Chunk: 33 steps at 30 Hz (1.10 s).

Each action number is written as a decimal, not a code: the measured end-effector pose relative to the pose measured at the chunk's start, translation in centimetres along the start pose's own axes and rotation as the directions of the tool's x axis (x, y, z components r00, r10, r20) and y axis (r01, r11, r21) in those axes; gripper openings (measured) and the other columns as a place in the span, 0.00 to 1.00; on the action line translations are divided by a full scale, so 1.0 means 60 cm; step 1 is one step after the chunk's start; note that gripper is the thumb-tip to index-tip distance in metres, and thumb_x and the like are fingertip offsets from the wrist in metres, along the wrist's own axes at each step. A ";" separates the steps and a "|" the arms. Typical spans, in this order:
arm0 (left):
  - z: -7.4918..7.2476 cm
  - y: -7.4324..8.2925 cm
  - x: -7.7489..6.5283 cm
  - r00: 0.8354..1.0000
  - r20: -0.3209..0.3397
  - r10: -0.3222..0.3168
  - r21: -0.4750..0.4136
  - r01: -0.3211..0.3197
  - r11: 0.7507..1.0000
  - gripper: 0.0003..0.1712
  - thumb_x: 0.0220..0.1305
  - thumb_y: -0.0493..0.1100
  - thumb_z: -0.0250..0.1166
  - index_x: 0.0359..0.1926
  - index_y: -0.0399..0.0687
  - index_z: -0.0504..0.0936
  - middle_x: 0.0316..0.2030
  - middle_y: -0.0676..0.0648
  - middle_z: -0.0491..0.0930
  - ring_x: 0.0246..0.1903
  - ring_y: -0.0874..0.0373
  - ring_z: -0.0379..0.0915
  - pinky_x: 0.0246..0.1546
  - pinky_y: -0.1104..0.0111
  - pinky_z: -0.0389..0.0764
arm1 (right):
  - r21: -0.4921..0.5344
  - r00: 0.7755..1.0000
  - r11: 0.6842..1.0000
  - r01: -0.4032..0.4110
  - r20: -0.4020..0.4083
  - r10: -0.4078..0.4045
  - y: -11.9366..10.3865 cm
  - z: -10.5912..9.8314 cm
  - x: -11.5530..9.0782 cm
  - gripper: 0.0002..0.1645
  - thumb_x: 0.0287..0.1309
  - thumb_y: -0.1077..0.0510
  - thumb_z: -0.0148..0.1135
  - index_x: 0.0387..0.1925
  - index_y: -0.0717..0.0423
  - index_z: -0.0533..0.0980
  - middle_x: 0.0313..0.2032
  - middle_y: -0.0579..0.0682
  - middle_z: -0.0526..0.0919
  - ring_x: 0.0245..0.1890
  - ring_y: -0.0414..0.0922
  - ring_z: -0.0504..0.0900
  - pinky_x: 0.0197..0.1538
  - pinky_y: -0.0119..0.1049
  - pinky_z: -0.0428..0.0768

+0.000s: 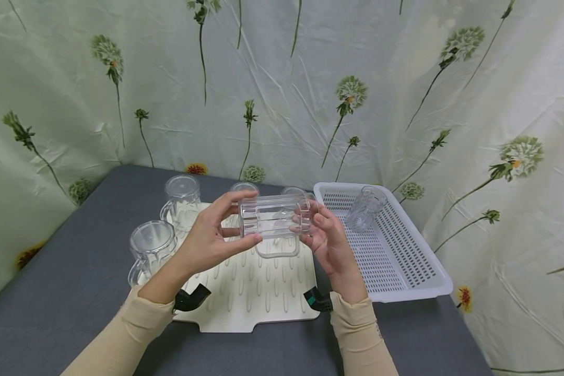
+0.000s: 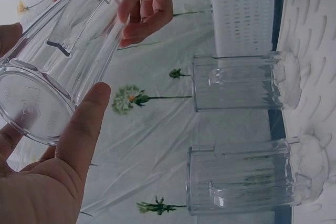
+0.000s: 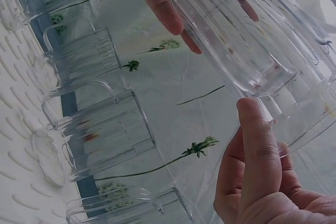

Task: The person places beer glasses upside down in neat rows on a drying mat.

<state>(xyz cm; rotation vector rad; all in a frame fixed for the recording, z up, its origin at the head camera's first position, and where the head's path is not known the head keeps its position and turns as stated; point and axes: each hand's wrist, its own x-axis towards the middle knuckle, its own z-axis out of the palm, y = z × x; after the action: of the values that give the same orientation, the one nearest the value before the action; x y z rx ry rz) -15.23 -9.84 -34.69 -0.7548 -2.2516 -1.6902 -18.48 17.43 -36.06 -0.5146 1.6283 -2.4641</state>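
A clear mug (image 1: 273, 215) is held on its side in the air, its handle (image 1: 277, 255) hanging toward the white ridged drying mat (image 1: 244, 297). My left hand (image 1: 211, 230) grips the base end, thumb below and fingers above. At the rim end, my right hand (image 1: 331, 245) holds the mug between thumb and fingers. The left wrist view shows the round mug base (image 2: 34, 103) close to the left thumb. In the right wrist view, the right thumb (image 3: 257, 145) presses on the clear wall near the rim.
Two clear mugs stand at the mat's left, a near one (image 1: 152, 243) and a far one (image 1: 183, 201). Behind the held mug stand two more, partly hidden. A white perforated basket (image 1: 404, 235) at the right contains a tilted clear glass (image 1: 366, 209). A flowered curtain hangs behind the table.
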 end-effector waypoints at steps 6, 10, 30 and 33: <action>0.000 -0.001 0.002 1.000 -0.003 -0.001 -0.018 0.001 1.000 0.43 0.62 0.37 0.80 0.75 0.61 0.74 0.75 0.49 0.71 0.64 0.44 0.79 0.49 0.59 0.92 | 0.001 1.000 1.000 -0.016 -0.001 0.016 0.002 -0.001 0.001 0.52 0.68 0.48 0.68 0.79 0.69 0.55 0.59 0.52 0.79 0.54 0.40 0.87 0.49 0.31 0.91; 0.000 -0.003 0.002 1.000 -0.004 -0.003 -0.012 0.003 1.000 0.43 0.62 0.38 0.80 0.75 0.62 0.74 0.75 0.49 0.71 0.65 0.45 0.79 0.49 0.59 0.92 | 0.014 1.000 0.999 -0.031 0.007 0.030 0.002 -0.002 0.001 0.48 0.68 0.48 0.68 0.77 0.66 0.57 0.57 0.50 0.82 0.53 0.40 0.88 0.49 0.31 0.91; -0.015 0.000 0.006 1.000 -0.021 0.018 -0.036 -0.019 0.999 0.43 0.59 0.33 0.80 0.73 0.56 0.75 0.67 0.45 0.76 0.58 0.45 0.83 0.45 0.63 0.93 | 0.006 0.993 0.997 -0.082 0.088 0.081 0.008 -0.013 0.004 0.27 0.75 0.53 0.60 0.69 0.58 0.69 0.57 0.46 0.87 0.56 0.41 0.89 0.53 0.33 0.90; -0.018 0.001 0.005 1.000 -0.023 0.016 -0.016 -0.017 1.000 0.43 0.59 0.34 0.81 0.73 0.57 0.75 0.68 0.45 0.76 0.58 0.45 0.83 0.46 0.63 0.93 | -0.005 0.990 0.996 -0.094 0.105 0.094 0.010 -0.016 0.006 0.28 0.75 0.54 0.59 0.70 0.58 0.68 0.57 0.46 0.87 0.57 0.41 0.88 0.55 0.34 0.90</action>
<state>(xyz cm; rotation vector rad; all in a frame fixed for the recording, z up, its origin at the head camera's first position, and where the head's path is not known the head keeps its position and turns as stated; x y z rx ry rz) -15.62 -10.78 -34.16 -0.7518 -2.2132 -1.7029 -19.22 17.93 -36.87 -0.5443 1.5753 -2.3285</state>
